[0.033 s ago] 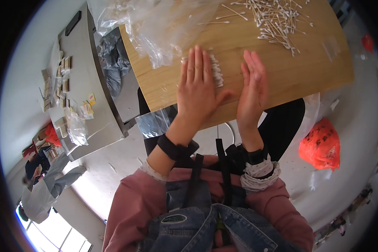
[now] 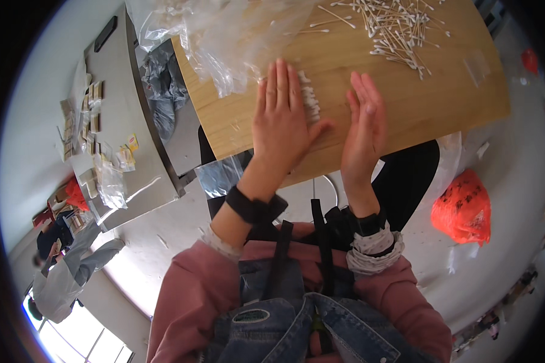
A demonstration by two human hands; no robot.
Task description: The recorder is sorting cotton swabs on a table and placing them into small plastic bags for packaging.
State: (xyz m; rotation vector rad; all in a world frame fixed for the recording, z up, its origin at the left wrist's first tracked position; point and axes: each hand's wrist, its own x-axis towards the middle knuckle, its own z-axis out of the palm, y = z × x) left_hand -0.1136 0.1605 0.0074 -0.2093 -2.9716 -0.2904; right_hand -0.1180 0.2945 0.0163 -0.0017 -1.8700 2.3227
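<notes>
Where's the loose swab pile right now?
Head view, upper right: the swab pile lies on the wooden table, beyond the right hand and slightly to its right.

L hand (image 2: 280, 124) is partly hiding the swab row (image 2: 310, 100); how far it's running underneath is unclear. Top edge is cutting off the swab pile (image 2: 398, 35), clear plastic bag (image 2: 218, 39) & worktop (image 2: 421, 109). Far-L person (image 2: 48, 241) is coming out blurred; tan blocks (image 2: 95, 123) are looking too small to ID.

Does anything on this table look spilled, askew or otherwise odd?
Mainly the loose cotton swabs toward the table's far edge: they lie crisscrossed, a few strewn leftward, unlike the tidier row of white tips beside the left hand. Whether they spilled, I cannot tell.
</notes>
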